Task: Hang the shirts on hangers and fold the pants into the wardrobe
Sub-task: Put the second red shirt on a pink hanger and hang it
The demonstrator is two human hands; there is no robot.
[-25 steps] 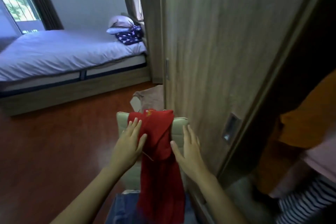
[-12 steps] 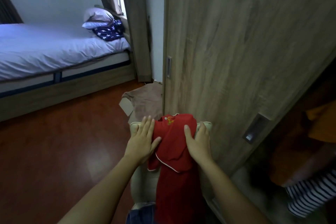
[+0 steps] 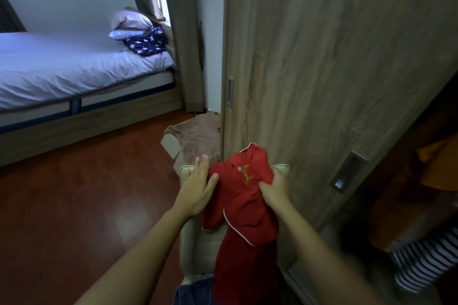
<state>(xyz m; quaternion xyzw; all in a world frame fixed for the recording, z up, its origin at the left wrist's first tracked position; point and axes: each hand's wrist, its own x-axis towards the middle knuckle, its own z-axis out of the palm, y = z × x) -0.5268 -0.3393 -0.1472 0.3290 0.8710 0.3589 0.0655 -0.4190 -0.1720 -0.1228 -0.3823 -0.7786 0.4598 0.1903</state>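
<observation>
The fingers [image 3: 202, 164] of the left hand [image 3: 198, 188] are straight and held together, lying flat on the top edge of a cream padded chair back [image 3: 198, 250]. Only the thumb touches the cloth next to it. On the right hand [image 3: 275, 190] the fingers [image 3: 265, 185] are curled and grip a bunch of a red garment [image 3: 243, 208].

This red garment hangs over the top edge of the chair back, between the two hands, and falls down on the near side. It has thin white piping and a small yellow emblem. Whether it is a shirt or short pants I cannot tell, because it is crumpled. At the bottom edge of the view, just left of the red cloth, some blue jeans [image 3: 195, 290] lie on the chair.

The chair stands just beside a wooden wardrobe door [image 3: 322, 82]. To the right of the door the wardrobe is open and dark inside — an orange garment [image 3: 441, 163] and a black-and-white striped garment [image 3: 421, 262] are seen there.

Behind the chair a brown cloth [image 3: 198, 136] lies over a piece of cardboard [image 3: 171, 146] on the red-brown floor [image 3: 74, 205]. Farther away, at the left, stands a bed [image 3: 62, 69] with a light sheet — at its far corner there are pillows [image 3: 128, 23] and a dark blue blanket with white stars [image 3: 146, 43].
</observation>
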